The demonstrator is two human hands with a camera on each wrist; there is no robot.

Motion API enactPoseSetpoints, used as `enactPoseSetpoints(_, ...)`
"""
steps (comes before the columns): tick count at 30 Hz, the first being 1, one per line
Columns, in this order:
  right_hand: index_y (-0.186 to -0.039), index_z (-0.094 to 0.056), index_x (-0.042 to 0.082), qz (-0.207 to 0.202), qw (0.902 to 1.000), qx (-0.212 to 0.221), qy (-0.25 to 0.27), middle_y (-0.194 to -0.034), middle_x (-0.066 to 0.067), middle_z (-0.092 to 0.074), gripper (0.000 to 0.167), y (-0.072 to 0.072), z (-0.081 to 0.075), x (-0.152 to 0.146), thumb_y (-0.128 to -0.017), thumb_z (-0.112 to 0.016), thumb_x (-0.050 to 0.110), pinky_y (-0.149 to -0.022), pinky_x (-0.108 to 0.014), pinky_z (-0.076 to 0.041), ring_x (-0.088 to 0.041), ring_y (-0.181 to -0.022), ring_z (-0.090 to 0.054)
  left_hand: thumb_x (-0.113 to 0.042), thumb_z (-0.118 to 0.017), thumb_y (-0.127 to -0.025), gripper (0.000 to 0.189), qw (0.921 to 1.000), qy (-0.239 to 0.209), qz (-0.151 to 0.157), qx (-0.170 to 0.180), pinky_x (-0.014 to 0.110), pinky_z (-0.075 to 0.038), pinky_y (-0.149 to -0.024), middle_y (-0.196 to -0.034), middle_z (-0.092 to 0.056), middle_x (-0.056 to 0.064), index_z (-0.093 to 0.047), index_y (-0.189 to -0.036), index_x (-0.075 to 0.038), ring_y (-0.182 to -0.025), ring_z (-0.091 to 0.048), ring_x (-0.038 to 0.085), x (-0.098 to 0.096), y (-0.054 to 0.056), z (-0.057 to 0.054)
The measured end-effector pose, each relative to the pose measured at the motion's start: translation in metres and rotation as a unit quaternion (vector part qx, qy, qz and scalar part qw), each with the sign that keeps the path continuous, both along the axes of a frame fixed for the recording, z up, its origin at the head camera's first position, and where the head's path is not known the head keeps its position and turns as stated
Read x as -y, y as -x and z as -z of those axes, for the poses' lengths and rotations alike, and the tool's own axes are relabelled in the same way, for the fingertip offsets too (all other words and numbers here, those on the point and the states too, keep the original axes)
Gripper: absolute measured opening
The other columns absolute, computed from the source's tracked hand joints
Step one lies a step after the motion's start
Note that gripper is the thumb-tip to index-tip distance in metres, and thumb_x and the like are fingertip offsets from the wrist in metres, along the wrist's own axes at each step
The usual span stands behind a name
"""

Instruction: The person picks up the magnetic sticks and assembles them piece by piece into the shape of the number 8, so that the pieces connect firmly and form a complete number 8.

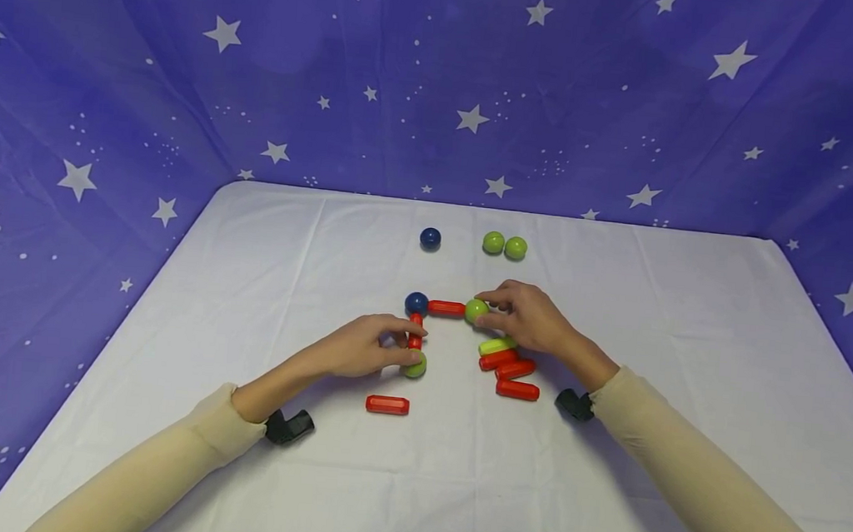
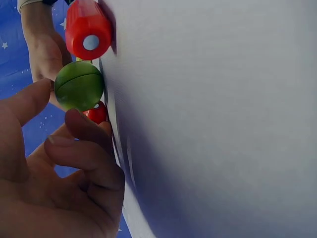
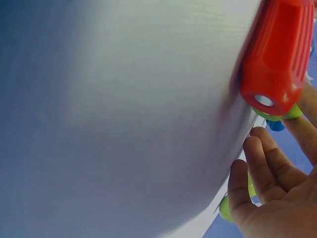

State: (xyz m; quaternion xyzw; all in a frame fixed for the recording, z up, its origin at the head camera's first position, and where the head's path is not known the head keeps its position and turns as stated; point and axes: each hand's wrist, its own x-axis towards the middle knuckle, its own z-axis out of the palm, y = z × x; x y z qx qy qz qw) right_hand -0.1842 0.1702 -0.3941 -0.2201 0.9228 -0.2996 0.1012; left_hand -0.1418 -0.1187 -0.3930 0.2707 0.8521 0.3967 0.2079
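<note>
A dark blue ball [image 1: 417, 304] forms the corner of an L of magnetic building pieces on the table. One red rod [image 1: 446, 308] runs right from it to a green ball [image 1: 476, 311]; another red rod [image 1: 415, 330] runs toward the person to a second green ball [image 1: 414, 364]. My left hand [image 1: 366, 346] holds this nearer ball, thumb on it, with a fingertip over the adjoining rod. Thumb and fingers of my right hand [image 1: 531, 318] pinch the ball at the right end. The left wrist view shows the nearer green ball [image 2: 79, 86] between thumb and fingertips.
Several loose red rods [image 1: 517, 389] and a yellow-green rod [image 1: 498, 346] lie below the right hand. A single red rod [image 1: 387, 405] lies nearer the person. At the back are a blue ball [image 1: 430, 238] and two green balls [image 1: 493, 242]. White cloth [image 1: 690, 362] covers the table.
</note>
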Motion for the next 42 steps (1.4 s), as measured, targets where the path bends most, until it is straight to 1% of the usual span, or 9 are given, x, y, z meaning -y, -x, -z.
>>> enactPoseSetpoints(3,-0.127,-0.068,0.008,-0.001,1.0,-0.001,0.003,-0.101,-0.006,-0.062,0.043,0.0,0.0,0.0,-0.089,-0.076,0.025,-0.074,-0.033,-0.046,-0.022,-0.087,-0.053,-0.034,-0.068,-0.093,0.04,1.0,0.004,-0.003,-0.001,0.032,-0.047,-0.067,-0.101,-0.062,-0.001,-0.066,-0.126,-0.012,-0.079,-0.056,0.018,-0.001,0.002,0.001)
enactPoseSetpoints(6,-0.127,-0.068,0.008,-0.004,1.0,-0.002,0.005,-0.101,-0.006,-0.062,0.043,-0.001,0.0,0.0,-0.089,-0.076,0.025,-0.074,-0.033,-0.046,-0.022,-0.087,-0.053,-0.035,-0.068,-0.093,0.038,1.0,0.005,-0.007,0.003,0.032,-0.048,-0.066,-0.101,-0.061,-0.001,-0.066,-0.124,-0.013,-0.076,-0.057,0.017,0.0,0.002,0.002)
enactPoseSetpoints(9,-0.127,-0.068,0.008,-0.005,1.0,-0.004,0.006,-0.101,-0.006,-0.062,0.043,-0.001,0.0,0.0,-0.089,-0.076,0.025,-0.074,-0.033,-0.046,-0.022,-0.087,-0.053,-0.037,-0.068,-0.093,0.041,0.9999,0.011,0.0,0.0,0.032,-0.049,-0.065,-0.101,-0.061,-0.001,-0.066,-0.127,-0.014,-0.074,-0.058,0.016,0.0,0.004,0.002)
enactPoseSetpoints(13,-0.128,-0.067,0.007,-0.003,1.0,-0.003,0.005,-0.102,-0.006,-0.062,0.043,0.0,0.001,-0.001,-0.089,-0.076,0.025,-0.075,-0.033,-0.046,-0.022,-0.088,-0.054,-0.039,-0.067,-0.094,0.042,0.9996,0.025,0.014,-0.008,0.032,-0.048,-0.068,-0.103,-0.061,-0.003,-0.065,-0.128,-0.015,-0.079,-0.056,0.016,-0.002,0.007,0.001)
enactPoseSetpoints(18,-0.128,-0.067,0.007,-0.001,1.0,0.0,0.007,-0.103,-0.007,-0.063,0.043,-0.001,0.001,-0.001,-0.089,-0.075,0.025,-0.077,-0.034,-0.047,-0.022,-0.09,-0.055,-0.038,-0.067,-0.094,0.034,0.9994,0.031,0.017,-0.002,0.032,-0.047,-0.069,-0.1,-0.061,-0.003,-0.068,-0.119,-0.016,-0.08,-0.056,0.017,-0.004,0.01,0.001)
enactPoseSetpoints(21,-0.128,-0.067,0.008,0.002,1.0,-0.001,0.007,-0.103,-0.007,-0.063,0.043,-0.002,0.001,-0.001,-0.089,-0.076,0.025,-0.077,-0.035,-0.047,-0.022,-0.09,-0.055,-0.037,-0.068,-0.093,0.031,0.9995,0.029,0.013,-0.008,0.032,-0.045,-0.068,-0.098,-0.06,-0.003,-0.068,-0.117,-0.016,-0.08,-0.054,0.018,-0.004,0.01,0.002)
enactPoseSetpoints(26,-0.128,-0.067,0.008,0.001,0.9999,0.004,0.01,-0.102,-0.006,-0.062,0.044,-0.002,0.001,0.0,-0.089,-0.075,0.025,-0.076,-0.034,-0.046,-0.022,-0.089,-0.054,-0.037,-0.071,-0.09,0.033,0.9997,0.022,0.002,-0.013,0.033,-0.041,-0.071,-0.099,-0.06,-0.005,-0.068,-0.117,-0.018,-0.087,-0.052,0.018,-0.001,0.009,0.004)
enactPoseSetpoints(35,-0.129,-0.067,0.009,0.004,1.0,0.008,0.005,-0.103,-0.006,-0.062,0.044,-0.001,0.001,0.0,-0.089,-0.076,0.026,-0.075,-0.033,-0.046,-0.022,-0.089,-0.054,-0.032,-0.078,-0.086,0.048,0.999,0.033,0.03,0.005,0.034,-0.044,-0.077,-0.1,-0.063,-0.004,-0.063,-0.129,-0.018,-0.091,-0.055,0.018,0.005,0.005,0.0)
enactPoseSetpoints(42,-0.129,-0.066,0.008,0.005,0.9999,0.011,0.004,-0.104,-0.006,-0.062,0.044,-0.001,0.0,0.0,-0.089,-0.076,0.025,-0.076,-0.034,-0.046,-0.022,-0.09,-0.054,-0.022,-0.08,-0.084,0.035,0.9991,0.009,0.04,-0.007,0.031,-0.045,-0.074,-0.098,-0.065,-0.006,-0.068,-0.117,-0.017,-0.088,-0.056,0.017,0.007,0.002,-0.002)
